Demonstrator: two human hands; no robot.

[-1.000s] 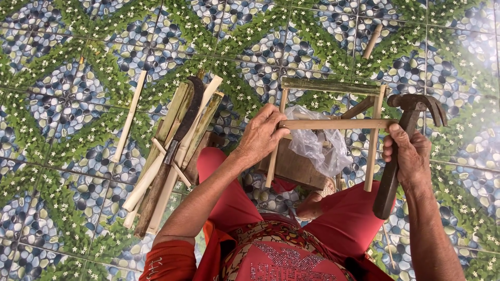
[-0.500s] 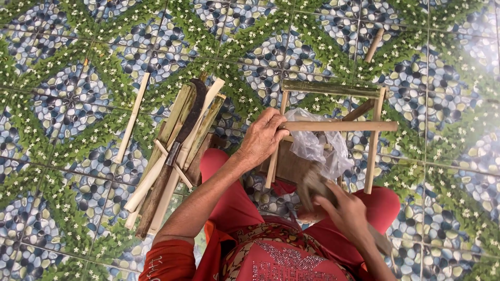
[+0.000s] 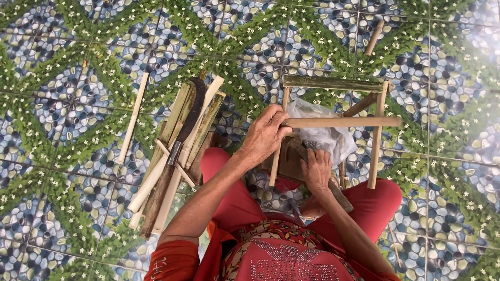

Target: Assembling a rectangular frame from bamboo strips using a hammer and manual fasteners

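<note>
Frame: small bamboo frame (image 3: 333,122), held above the lap over the tiled floor (image 3: 78,67), at about 12 o'clock from the body.
Long axis: pale top rail running 9 to 3 o'clock; two thin uprights crossing it 12 to 6 o'clock; a greener, thicker rail parallel behind, toward 12.
Lie from hands: rail's 9 o'clock end inside the left hand; remainder stretching away toward 3 o'clock, free end unsupported.
Nearer hand: left, already on the rail; right just below it, toward 6 o'clock.
Look: split bamboo, tan and green, joints crossed at right angles, surfaces rough-cut.
Left hand (image 3: 265,136): fingers curled tight round the rail's left end, beside the left upright.
Right hand (image 3: 316,169): fingers bent down into the clear plastic bag (image 3: 323,136); probably pinching something small, though grip hidden, cannot tell.
Bag: crumpled, sitting inside the frame on a wooden block (image 3: 286,161).
Lap: red trousers (image 3: 229,182); dark handle (image 3: 339,193) lying by the right wrist.
At 9 o'clock: pile of bamboo strips (image 3: 177,140) with a long knife (image 3: 179,140) on top.
Farther out: loose stick (image 3: 132,119) at 10 o'clock, another stick (image 3: 374,37) at 1 o'clock.
</note>
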